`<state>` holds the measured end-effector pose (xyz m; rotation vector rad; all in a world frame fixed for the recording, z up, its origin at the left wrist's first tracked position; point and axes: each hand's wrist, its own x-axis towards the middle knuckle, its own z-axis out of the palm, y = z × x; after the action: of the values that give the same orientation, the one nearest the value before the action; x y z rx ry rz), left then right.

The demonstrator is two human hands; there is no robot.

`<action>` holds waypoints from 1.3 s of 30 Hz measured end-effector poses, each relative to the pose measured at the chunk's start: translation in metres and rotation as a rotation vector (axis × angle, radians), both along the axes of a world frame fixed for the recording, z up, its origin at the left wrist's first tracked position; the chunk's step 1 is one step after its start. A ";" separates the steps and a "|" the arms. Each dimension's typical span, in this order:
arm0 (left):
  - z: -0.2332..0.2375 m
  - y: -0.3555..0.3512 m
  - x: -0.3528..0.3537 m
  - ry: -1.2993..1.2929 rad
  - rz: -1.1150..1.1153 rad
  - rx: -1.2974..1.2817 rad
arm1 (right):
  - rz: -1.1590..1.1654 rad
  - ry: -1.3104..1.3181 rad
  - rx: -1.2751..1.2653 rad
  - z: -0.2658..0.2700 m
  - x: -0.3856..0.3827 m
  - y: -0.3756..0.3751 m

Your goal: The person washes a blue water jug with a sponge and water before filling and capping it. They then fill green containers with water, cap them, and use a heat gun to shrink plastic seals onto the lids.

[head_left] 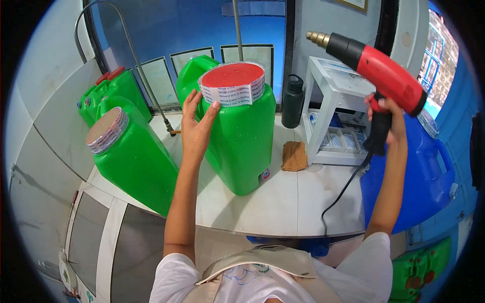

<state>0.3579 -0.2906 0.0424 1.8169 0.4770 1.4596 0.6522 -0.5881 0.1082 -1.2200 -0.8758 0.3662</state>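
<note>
My right hand (388,118) is wrapped round the black handle of a red and black heat gun (386,76), raised at the right with its brass nozzle pointing left. My left hand (196,123), fingers apart, rests against the upper left side of a green jug (242,136). This jug stands upright on the white counter (273,212). Round its red cap (232,76) is a printed seal band (234,95), which my left fingertips touch or nearly touch. The heat gun's cord hangs down to the counter's front edge.
Another green jug (134,161) with a banded cap stands at the left, more green jugs (121,88) behind it. Behind the counter's middle are a dark bottle (292,103), a brown cloth (294,155) and a white shelf unit (331,111). A blue jug (417,171) is at the right.
</note>
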 end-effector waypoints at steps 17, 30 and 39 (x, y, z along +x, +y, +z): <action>0.005 0.006 -0.003 0.011 -0.019 -0.021 | 0.174 0.298 0.016 -0.042 -0.135 -0.030; 0.004 0.009 -0.004 0.037 -0.025 0.016 | 0.158 0.276 -0.124 0.034 -0.104 0.015; 0.003 0.009 -0.006 0.105 0.015 0.049 | 0.143 0.043 -0.274 0.085 -0.136 0.057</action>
<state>0.3519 -0.2816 0.0457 1.9393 0.5120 1.4022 0.5166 -0.5312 0.1933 -1.3986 -0.8979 0.6418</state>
